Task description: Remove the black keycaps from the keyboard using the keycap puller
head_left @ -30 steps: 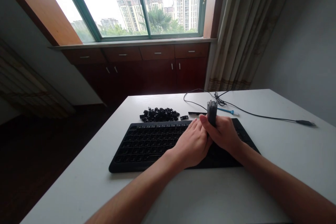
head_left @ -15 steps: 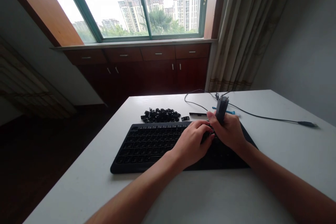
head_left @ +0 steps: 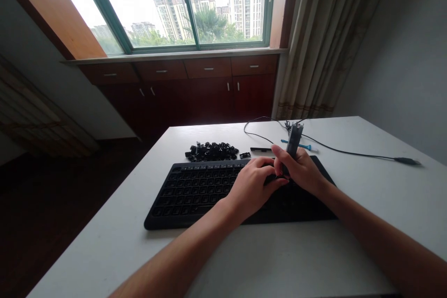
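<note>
A black keyboard (head_left: pixel 195 191) with its keycaps off lies on the white table (head_left: pixel 122 223). My right hand (head_left: pixel 304 170) is closed round a dark grey stick-like tool (head_left: pixel 295 138), held upright over the keyboard's right part. The tool's top end has small prongs; its lower end is hidden by my hands. My left hand (head_left: pixel 252 184) rests on the keyboard just left of my right hand. Its thumb and fingers are pinched together by the tool's lower end, and what is between them is hidden.
Loose black keycaps (head_left: pixel 213 152) lie heaped behind the keyboard, with a single cap (head_left: pixel 245 155) and a long black bar (head_left: pixel 261 150) beside them. A blue brush-like tool (head_left: pixel 303 145) lies behind my right hand. A black cable (head_left: pixel 344 153) runs to a plug (head_left: pixel 407 161).
My right hand has tipped and shifted slightly, its thumb and finger closer to my left fingers. The tool still stands in its grip. The whole view has shifted a little.
</note>
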Demonstrator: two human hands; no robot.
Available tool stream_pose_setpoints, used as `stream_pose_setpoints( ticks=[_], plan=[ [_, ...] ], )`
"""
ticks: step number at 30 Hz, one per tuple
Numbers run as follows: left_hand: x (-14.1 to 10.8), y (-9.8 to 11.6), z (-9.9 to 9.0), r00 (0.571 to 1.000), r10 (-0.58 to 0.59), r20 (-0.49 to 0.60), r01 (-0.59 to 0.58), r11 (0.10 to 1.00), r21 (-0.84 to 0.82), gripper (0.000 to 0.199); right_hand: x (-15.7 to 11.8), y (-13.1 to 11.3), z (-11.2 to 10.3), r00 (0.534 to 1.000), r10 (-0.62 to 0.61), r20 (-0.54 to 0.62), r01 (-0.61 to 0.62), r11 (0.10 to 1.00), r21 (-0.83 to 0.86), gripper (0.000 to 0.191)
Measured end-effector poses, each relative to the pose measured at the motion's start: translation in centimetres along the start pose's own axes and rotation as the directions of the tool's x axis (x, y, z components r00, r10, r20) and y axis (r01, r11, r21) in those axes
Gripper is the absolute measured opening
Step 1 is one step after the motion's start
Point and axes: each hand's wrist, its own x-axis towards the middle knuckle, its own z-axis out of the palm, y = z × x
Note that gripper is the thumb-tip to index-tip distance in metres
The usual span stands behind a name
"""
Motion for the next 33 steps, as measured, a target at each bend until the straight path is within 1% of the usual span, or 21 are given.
stream_pose_setpoints(
  ticks=[3,5,8,11,16,18,20,23,26,28,29,31,33],
  plan=[
    [0.0,-0.1,0.1,1.0,-0.019,-0.004,0.019,1.0,-0.01,0.029,0.0,0.2,-0.1,0.994,-0.041,-0.106,0.03,0.994,-0.101,0.064],
    [0.0,-0.2,0.3,0.999,-0.03,-0.014,0.03,0.999,-0.015,0.037,0.1,0.5,-0.3,0.989,-0.079,-0.126,0.056,0.984,-0.171,0.062],
    [-0.1,-0.5,0.5,0.999,-0.038,-0.019,0.038,0.999,-0.012,0.036,0.2,0.9,-0.7,0.989,-0.108,-0.097,0.084,0.971,-0.224,0.058],
    [-0.2,-0.5,0.4,0.999,-0.049,-0.009,0.049,0.999,-0.002,0.034,0.3,1.1,-0.9,0.99,-0.131,-0.052,0.116,0.967,-0.227,0.053],
    [-0.2,-0.2,0.1,0.998,-0.067,0.005,0.067,0.998,-0.005,0.032,0.2,1.2,-1.1,0.982,-0.16,0.097,0.177,0.964,-0.199,0.044],
    [-0.3,-0.2,0.1,0.998,-0.061,0.003,0.061,0.998,0.0,0.032,0.2,1.3,-1.1,0.981,-0.151,0.119,0.17,0.969,-0.177,0.041],
    [-0.2,-0.2,0.1,0.999,-0.046,0.004,0.046,0.999,0.006,0.032,0.1,1.3,-1.0,0.984,-0.142,0.112,0.158,0.976,-0.152,0.04],
    [-0.2,-0.3,0.2,0.999,-0.033,0.012,0.033,0.999,0.013,0.027,-0.1,1.2,-0.6,0.986,-0.145,0.078,0.155,0.975,-0.159,0.041],
    [-0.2,-0.3,0.2,0.999,-0.029,0.017,0.029,0.999,0.019,0.023,-0.3,1.0,0.2,0.985,-0.169,0.013,0.169,0.968,-0.187,0.04],
    [-0.2,-0.3,0.3,1.0,-0.024,0.014,0.023,0.999,0.022,0.024,-0.3,0.8,0.9,0.982,-0.18,-0.048,0.173,0.976,-0.132,0.037],
    [-0.2,-0.3,0.3,1.0,-0.022,0.009,0.022,0.999,0.024,0.024,-0.3,0.7,1.2,0.982,-0.172,-0.082,0.167,0.984,-0.068,0.035],
    [-0.2,-0.3,0.3,1.0,-0.025,0.003,0.025,0.999,0.025,0.022,-0.3,0.5,1.9,0.986,-0.107,-0.127,0.122,0.985,0.119,0.028],
    [-0.2,-0.2,0.3,0.999,-0.033,0.003,0.033,0.999,0.027,0.021,-0.2,0.4,2.6,0.992,-0.002,-0.128,0.042,0.95,0.31,0.021]
  ],
)
